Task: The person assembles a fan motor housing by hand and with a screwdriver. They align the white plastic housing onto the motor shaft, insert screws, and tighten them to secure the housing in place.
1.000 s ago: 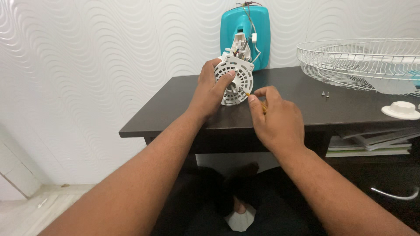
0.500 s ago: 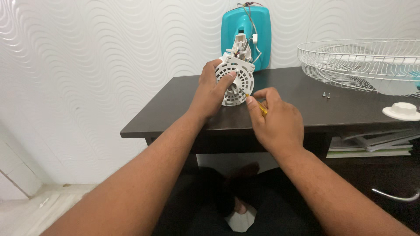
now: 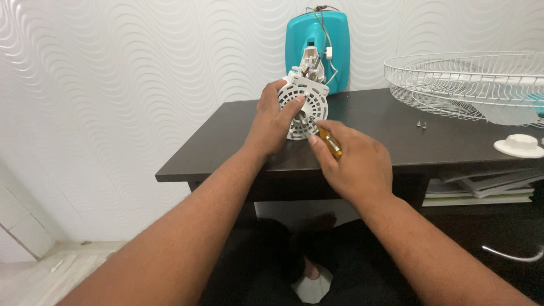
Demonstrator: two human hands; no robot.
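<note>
My left hand (image 3: pixel 271 123) grips a round white slotted fan motor housing (image 3: pixel 306 105), holding it upright on the dark table (image 3: pixel 226 141). Wires run from the housing's top to a teal fan body (image 3: pixel 331 39) leaning on the wall behind it. My right hand (image 3: pixel 351 161) is closed around a small screwdriver with a yellow handle (image 3: pixel 330 142), its tip against the front of the housing near the centre.
A white wire fan grille (image 3: pixel 464 79) lies at the table's right. Two small screws (image 3: pixel 421 124) and a white round cap (image 3: pixel 520 144) sit near it. Books are stacked on a shelf (image 3: pixel 481 190) under the tabletop. A wavy white wall stands behind.
My right hand has slid left and slightly down, and more of the screwdriver's yellow handle shows, angled up toward the housing centre. The left hand keeps its grip.
</note>
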